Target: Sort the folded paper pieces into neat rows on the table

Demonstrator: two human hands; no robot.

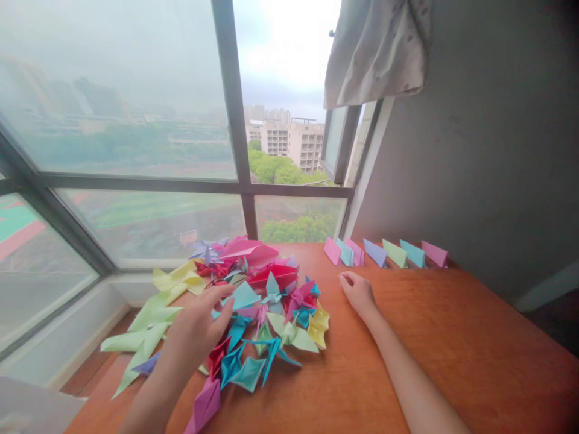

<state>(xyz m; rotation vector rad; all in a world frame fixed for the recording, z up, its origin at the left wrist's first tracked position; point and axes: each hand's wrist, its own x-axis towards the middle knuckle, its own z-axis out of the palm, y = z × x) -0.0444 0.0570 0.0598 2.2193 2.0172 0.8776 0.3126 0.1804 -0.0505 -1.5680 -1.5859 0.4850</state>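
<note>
A heap of folded paper cranes [253,307] in pink, red, teal, yellow and pale green lies on the orange-brown table [452,343]. My left hand [199,328] hovers over the left side of the heap with fingers spread, its fingertips near a teal crane [244,296]; it holds nothing. My right hand [358,292] rests on the bare tabletop just right of the heap, fingers loosely curled, nothing visible in it. A row of several folded paper pieces [386,253] stands along the table's far edge beyond that hand.
A large window with dark frames [235,181] runs behind the table. A grey wall [488,150] closes the right side, and a pale curtain [375,54] hangs at the top. Long pale green folded pieces [145,337] overhang the table's left edge.
</note>
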